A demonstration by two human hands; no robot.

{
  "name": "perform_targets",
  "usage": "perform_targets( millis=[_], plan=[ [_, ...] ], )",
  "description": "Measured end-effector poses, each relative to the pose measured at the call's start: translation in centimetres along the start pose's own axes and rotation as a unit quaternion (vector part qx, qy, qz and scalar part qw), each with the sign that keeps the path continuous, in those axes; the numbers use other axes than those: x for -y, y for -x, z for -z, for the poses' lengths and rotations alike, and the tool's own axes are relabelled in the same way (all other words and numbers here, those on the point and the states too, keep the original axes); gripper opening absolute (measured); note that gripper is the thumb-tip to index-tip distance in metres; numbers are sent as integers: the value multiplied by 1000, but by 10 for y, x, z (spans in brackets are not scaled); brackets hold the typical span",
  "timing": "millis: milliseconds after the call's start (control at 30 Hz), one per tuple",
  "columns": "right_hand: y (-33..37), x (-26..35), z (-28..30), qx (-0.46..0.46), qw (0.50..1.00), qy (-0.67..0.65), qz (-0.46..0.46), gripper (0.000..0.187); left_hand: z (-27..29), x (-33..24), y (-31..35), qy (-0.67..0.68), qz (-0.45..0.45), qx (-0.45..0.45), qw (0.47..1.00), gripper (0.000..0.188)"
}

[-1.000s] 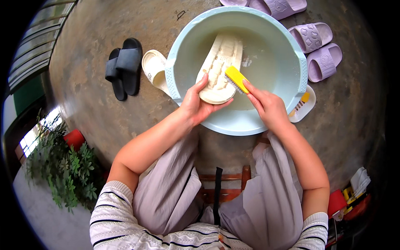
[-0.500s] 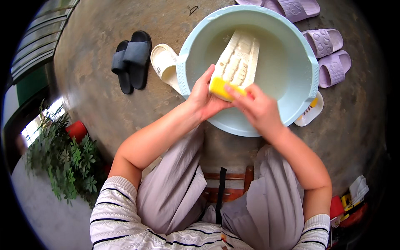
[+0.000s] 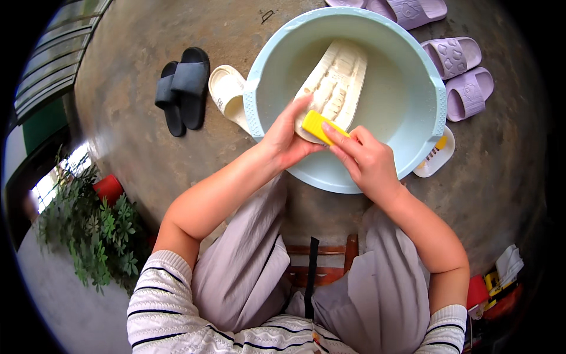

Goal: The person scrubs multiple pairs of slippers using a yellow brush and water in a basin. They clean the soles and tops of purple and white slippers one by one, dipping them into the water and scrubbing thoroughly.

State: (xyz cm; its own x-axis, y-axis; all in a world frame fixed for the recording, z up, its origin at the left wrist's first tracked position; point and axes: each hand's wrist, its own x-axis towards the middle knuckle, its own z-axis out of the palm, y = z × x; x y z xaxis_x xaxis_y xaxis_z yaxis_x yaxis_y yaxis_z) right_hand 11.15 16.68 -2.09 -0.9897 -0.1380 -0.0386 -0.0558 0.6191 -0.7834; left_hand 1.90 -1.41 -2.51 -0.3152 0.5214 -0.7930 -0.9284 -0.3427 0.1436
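Brush (image 3: 315,124), basin (image 3: 415,130) smooth plast.; floor (image 3: 138,41) rough, matt.

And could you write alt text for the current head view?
A person's right-hand grip holds a yellow, block-shaped brush at the near end of a cream, ridged slipper, held by the left-hand grip over a round, pale-blue plastic basin of cloudy water. On the brown floor nearby lie lilac slides, a dark pair and one cream slide.
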Motion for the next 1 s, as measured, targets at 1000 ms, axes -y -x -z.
perform_targets(
  millis=[1000],
  plan=[
    [12, -13, 35, -54, 998, 46, 0, 47, -23, 2, 36, -127, -2, 75, 989, 90]
  ],
)
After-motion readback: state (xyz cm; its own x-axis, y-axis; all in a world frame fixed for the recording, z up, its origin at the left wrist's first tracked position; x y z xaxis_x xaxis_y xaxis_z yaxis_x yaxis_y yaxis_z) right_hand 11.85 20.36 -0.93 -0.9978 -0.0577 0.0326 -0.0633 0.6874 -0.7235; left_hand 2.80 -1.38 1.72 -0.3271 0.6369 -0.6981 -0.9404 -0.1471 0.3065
